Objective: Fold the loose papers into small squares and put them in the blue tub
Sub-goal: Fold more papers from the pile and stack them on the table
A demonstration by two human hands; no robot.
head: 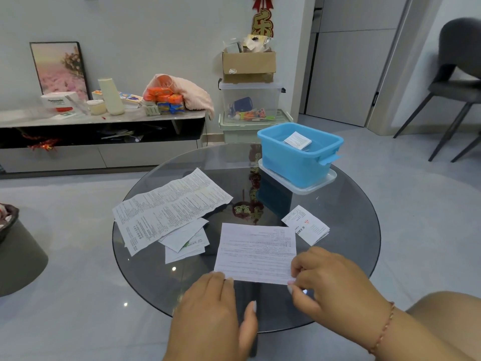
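Note:
A printed sheet of paper (256, 252) lies flat on the round glass table (346, 217) in front of me. My right hand (330, 282) pinches its near right corner. The fingertips of my left hand (216, 313) press on its near left corner. A pile of loose printed papers (166, 212) lies to the left. A folded paper (305, 225) rests to the right of the sheet. The blue tub (299, 157) stands at the table's far side with a small folded paper square (297, 140) inside.
The tub sits on a clear lid (325, 182). Behind the table stand stacked storage boxes (250, 105) and a low cabinet (104, 121) with clutter. A grey chair (458, 82) is at the far right, a dark stool (18, 256) at the left.

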